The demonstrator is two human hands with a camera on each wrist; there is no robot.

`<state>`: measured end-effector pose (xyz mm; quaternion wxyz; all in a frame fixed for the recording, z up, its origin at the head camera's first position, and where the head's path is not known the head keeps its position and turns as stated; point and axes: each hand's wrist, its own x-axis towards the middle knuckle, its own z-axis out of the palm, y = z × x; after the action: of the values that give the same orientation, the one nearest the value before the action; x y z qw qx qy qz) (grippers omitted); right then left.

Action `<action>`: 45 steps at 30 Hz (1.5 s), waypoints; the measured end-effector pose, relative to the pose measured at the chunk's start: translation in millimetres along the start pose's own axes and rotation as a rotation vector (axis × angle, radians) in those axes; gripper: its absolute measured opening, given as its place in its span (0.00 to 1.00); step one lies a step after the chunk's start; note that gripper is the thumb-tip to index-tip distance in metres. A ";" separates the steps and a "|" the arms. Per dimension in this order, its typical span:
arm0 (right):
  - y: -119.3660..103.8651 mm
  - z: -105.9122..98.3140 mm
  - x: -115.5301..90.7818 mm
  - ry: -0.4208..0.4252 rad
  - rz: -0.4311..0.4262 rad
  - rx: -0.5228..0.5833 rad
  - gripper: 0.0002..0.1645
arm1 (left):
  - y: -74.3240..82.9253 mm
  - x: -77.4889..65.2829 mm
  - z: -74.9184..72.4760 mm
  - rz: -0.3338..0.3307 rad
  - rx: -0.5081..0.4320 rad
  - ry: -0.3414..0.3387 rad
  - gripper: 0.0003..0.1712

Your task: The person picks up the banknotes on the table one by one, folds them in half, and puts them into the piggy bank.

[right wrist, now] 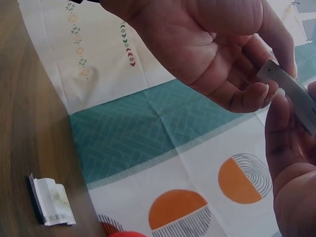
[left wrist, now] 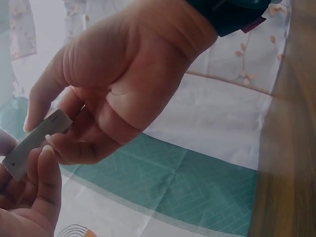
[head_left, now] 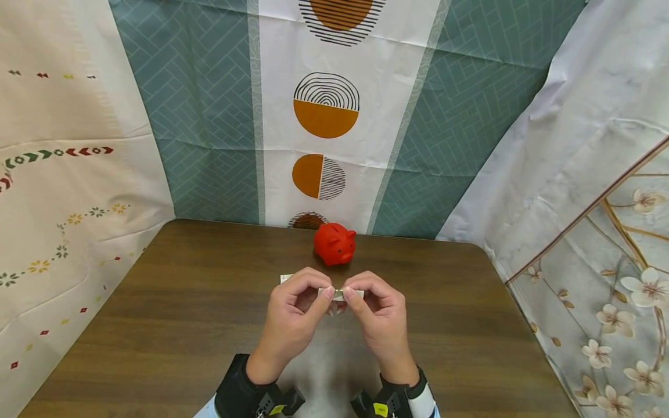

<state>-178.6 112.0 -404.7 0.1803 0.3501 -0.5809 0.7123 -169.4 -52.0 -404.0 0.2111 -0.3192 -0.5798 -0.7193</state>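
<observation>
- Head view: thin folded paper strip (head_left: 338, 295) held up over brown table (head_left: 460, 307), b/w the 2 hands.
- L hand (head_left: 292, 319) on strip's L side, R hand (head_left: 384, 319) on its R; both bent, thumbs & fingers pinching strip, 2 thumb tips near each other on it.
- Red piggy bank (head_left: 334, 244) on table just beyond strip, snout toward strip's R side.
- 1 pale paper corner (head_left: 286, 278) pokes out past L hand, to L of strip.
- 2 black wristbands (head_left: 237, 383) on near side of strip, 1 per wrist, w/ small yellow labels.
- Teal-&-white cloth (head_left: 326, 116) w/ orange circles hangs well beyond strip; cream cloth (head_left: 57, 232) far L of it, floral cloth (head_left: 617, 244) far R.
- L wrist view: strip looks flat, greyish, tilted; L hand's thumb & fingers on upper end, R hand's on lower.
- R wrist view: strip again pinched by both hands, w/ 1 small dark dot near R hand's end. White folded paper (right wrist: 53, 201) w/ greenish print lies on table, well apart from strip; red sliver at bottom edge, also away from strip.
</observation>
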 end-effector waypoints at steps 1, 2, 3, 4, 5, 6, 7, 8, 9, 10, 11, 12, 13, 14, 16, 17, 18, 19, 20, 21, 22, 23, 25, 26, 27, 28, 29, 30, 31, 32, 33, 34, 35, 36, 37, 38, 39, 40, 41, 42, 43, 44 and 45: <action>-0.1 -0.2 0.2 0.002 -0.004 0.009 0.09 | 0.1 0.1 -0.1 0.000 -0.002 0.003 0.10; -0.1 -0.5 0.3 0.004 -0.008 0.020 0.09 | 0.2 0.2 -0.2 0.000 -0.004 0.005 0.09; -0.3 -0.8 0.5 0.005 -0.011 0.029 0.09 | 0.4 0.2 -0.3 0.002 -0.004 0.010 0.09; -0.4 -1.1 0.6 0.007 -0.013 0.038 0.10 | 0.4 0.3 -0.4 0.004 -0.004 0.014 0.10; -0.5 -1.4 0.8 0.010 -0.013 0.043 0.10 | 0.4 0.4 -0.4 0.010 -0.006 0.016 0.10; -0.7 -1.6 0.8 0.013 -0.013 0.046 0.10 | 0.3 0.6 -0.5 0.016 -0.006 0.018 0.10; -0.8 -1.7 0.9 0.013 -0.014 0.047 0.10 | 0.3 0.6 -0.5 0.018 -0.004 0.020 0.10; -0.8 -1.8 1.2 0.012 -0.017 0.051 0.10 | 0.3 0.6 -0.6 0.018 -0.003 0.021 0.10; -1.0 -1.8 1.3 0.014 -0.015 0.055 0.10 | 0.4 0.4 -0.7 0.018 -0.005 0.024 0.09; -1.2 -1.8 1.4 0.018 -0.012 0.064 0.10 | 0.4 0.4 -0.9 0.018 -0.007 0.028 0.09; -1.4 -1.8 1.6 0.021 -0.013 0.074 0.10 | 0.6 0.2 -1.1 0.015 -0.007 0.033 0.09; -1.5 -1.9 1.8 0.023 -0.014 0.086 0.11 | 0.8 0.0 -1.4 0.012 -0.007 0.037 0.09; -1.6 -1.9 2.0 0.026 -0.016 0.100 0.11 | 1.0 -0.2 -1.6 0.012 -0.007 0.039 0.09; -1.6 -1.9 2.2 0.028 -0.017 0.112 0.11 | 1.1 -0.4 -1.8 0.013 -0.007 0.041 0.09; -1.7 -1.7 2.4 0.029 -0.018 0.131 0.12 | 1.5 -0.5 -2.1 0.018 0.003 0.047 0.09; -1.6 -1.6 2.6 0.026 -0.022 0.136 0.13 | 1.6 -0.6 -2.0 0.023 0.006 0.047 0.09; -1.5 -1.5 2.7 0.022 -0.024 0.142 0.13 | 1.6 -0.6 -2.0 0.028 0.008 0.048 0.09; -1.5 -1.4 2.8 0.021 -0.024 0.145 0.14 | 1.8 -0.5 -1.9 0.032 0.009 0.051 0.09; -1.6 -1.3 2.8 0.018 -0.024 0.150 0.14 | 1.9 -0.4 -1.8 0.033 0.011 0.054 0.09; -1.7 -1.3 2.8 0.017 -0.022 0.157 0.15 | 2.0 -0.3 -1.7 0.034 0.013 0.060 0.09; -1.9 -1.4 2.8 0.017 -0.019 0.161 0.15 | 2.0 -0.1 -1.7 0.036 0.011 0.065 0.09; -2.3 -1.5 2.7 0.021 -0.015 0.164 0.16 | 2.2 0.1 -1.7 0.034 0.011 0.069 0.09; -3.0 -1.6 2.5 0.029 -0.005 0.170 0.17 | 2.4 0.3 -1.8 0.032 0.011 0.076 0.08; -3.2 -1.7 2.3 0.033 -0.002 0.172 0.17 | 2.4 0.5 -1.9 0.031 0.012 0.079 0.08; -3.4 -1.8 2.2 0.038 0.002 0.168 0.17 | 2.5 0.5 -2.1 0.029 0.013 0.080 0.08; -3.5 -1.8 1.9 0.043 0.005 0.162 0.16 | 2.6 0.6 -2.2 0.029 0.014 0.080 0.08; -3.5 -1.9 1.7 0.045 0.008 0.157 0.16 | 2.7 0.6 -2.3 0.026 0.017 0.079 0.08; -3.3 -2.1 1.6 0.047 0.010 0.151 0.15 | 2.9 0.5 -2.4 0.021 0.020 0.077 0.08; -3.1 -2.4 1.4 0.050 0.014 0.143 0.15 | 3.1 0.5 -2.5 0.013 0.025 0.076 0.08; -2.9 -2.9 1.3 0.053 0.019 0.137 0.14 | 3.4 0.4 -2.6 0.002 0.032 0.076 0.08; -2.7 -3.5 1.1 0.050 0.018 0.124 0.13 | 3.8 0.3 -2.7 -0.012 0.041 0.076 0.08; -2.5 -4.2 1.1 0.043 0.011 0.109 0.12 | 4.1 0.2 -2.8 -0.026 0.051 0.077 0.09; -2.3 -5.2 1.2 0.032 0.002 0.095 0.12 | 4.4 0.2 -3.0 -0.039 0.060 0.077 0.10; -2.2 -6.2 1.3 0.019 -0.007 0.076 0.13 | 4.6 0.3 -3.2 -0.045 0.071 0.076 0.11; -2.3 -7.1 1.4 0.002 -0.017 0.061 0.14 | 4.6 0.5 -3.6 -0.049 0.083 0.072 0.12; -2.5 -7.9 1.7 -0.016 -0.027 0.041 0.15 | 4.1 0.9 -4.3 -0.042 0.094 0.065 0.13; -2.4 -9.0 1.9 -0.035 -0.041 0.012 0.17 | 3.7 1.6 -5.1 -0.026 0.103 0.054 0.13; -2.8 -9.8 2.0 -0.050 -0.045 -0.014 0.19 | 3.5 2.5 -6.0 -0.006 0.114 0.041 0.13; -3.6 -10.5 2.1 -0.060 -0.041 -0.039 0.20 | 3.3 3.2 -7.1 0.016 0.125 0.026 0.12; -4.3 -11.1 2.1 -0.065 -0.034 -0.070 0.21 | 3.0 4.1 -8.3 0.043 0.134 0.010 0.12; -4.9 -11.6 2.1 -0.069 -0.028 -0.095 0.22 | 3.0 4.9 -9.7 0.071 0.151 -0.005 0.12; -5.7 -12.2 2.1 -0.072 -0.023 -0.121 0.23 | 3.2 5.8 -11.0 0.101 0.168 -0.021 0.13; -6.4 -12.9 1.9 -0.073 -0.019 -0.143 0.23 | 3.7 6.6 -12.3 0.126 0.186 -0.035 0.14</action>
<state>-179.4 125.6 -399.9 0.1900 0.3677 -0.6332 0.6540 -174.2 -64.3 -398.3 0.2741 -0.3466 -0.6265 -0.6421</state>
